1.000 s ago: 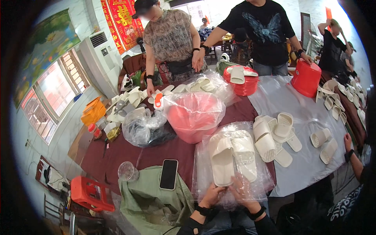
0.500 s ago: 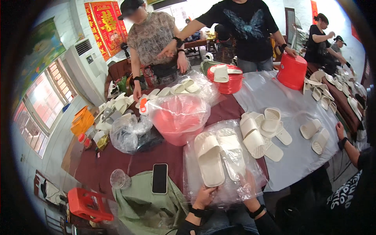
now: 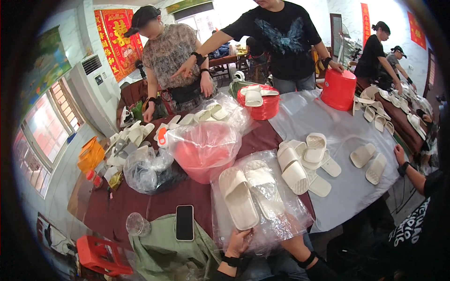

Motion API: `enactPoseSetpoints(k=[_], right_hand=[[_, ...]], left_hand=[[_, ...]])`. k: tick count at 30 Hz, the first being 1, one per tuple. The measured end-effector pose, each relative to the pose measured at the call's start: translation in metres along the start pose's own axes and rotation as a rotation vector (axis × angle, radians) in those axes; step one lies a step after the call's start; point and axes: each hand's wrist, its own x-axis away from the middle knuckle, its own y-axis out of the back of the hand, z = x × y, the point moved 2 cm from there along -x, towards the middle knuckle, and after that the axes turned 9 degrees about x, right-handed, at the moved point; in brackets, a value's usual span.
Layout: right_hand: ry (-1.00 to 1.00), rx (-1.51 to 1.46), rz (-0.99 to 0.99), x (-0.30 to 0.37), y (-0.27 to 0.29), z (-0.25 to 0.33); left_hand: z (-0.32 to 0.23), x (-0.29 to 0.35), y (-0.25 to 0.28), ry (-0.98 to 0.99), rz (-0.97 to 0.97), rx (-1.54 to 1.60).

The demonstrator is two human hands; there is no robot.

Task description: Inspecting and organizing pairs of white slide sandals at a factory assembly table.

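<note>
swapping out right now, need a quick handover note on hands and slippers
Left hand grips the near edge of the clear plastic bag. Right hand is hidden under the bag; its grip cannot be told.
One cream slipper lies on top of the bag, the second slipper sits under the film.
Not sealed. More loose slippers wait further right on the table.

Maroon table [image 3: 140, 201] (slippers [image 3: 239, 199], phone [image 3: 184, 222])

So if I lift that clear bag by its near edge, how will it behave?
Probably floppy: the clear bag is thin, wrinkled film, so it should sag. The slipper lying on it would likely slide off. The left hand grips the near edge; the film looks glossy, possibly slippery.
</note>
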Motion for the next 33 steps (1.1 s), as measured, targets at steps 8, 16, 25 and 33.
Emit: enactPoseSetpoints(k=[8, 16, 25, 33], right_hand=[[-0.173, -0.016, -0.051, 0.041, 0.016, -0.037], [-0.611, -0.122, -0.367, 0.027, 0.027, -0.04], [-0.426, -0.23, -0.008, 0.022, 0.02, -0.051], [-0.496, -0.801, -0.075, 0.005, 0.005, -0.023]], left_hand=[[-0.006, 0.003, -0.022, 0.014, 0.01, 0.049], [-0.004, -0.002, -0.006, 0.083, 0.024, -0.019], [-0.004, 0.002, -0.014, 0.017, 0.079, 0.014], [0.001, -0.001, -0.007, 0.038, 0.115, 0.102]])
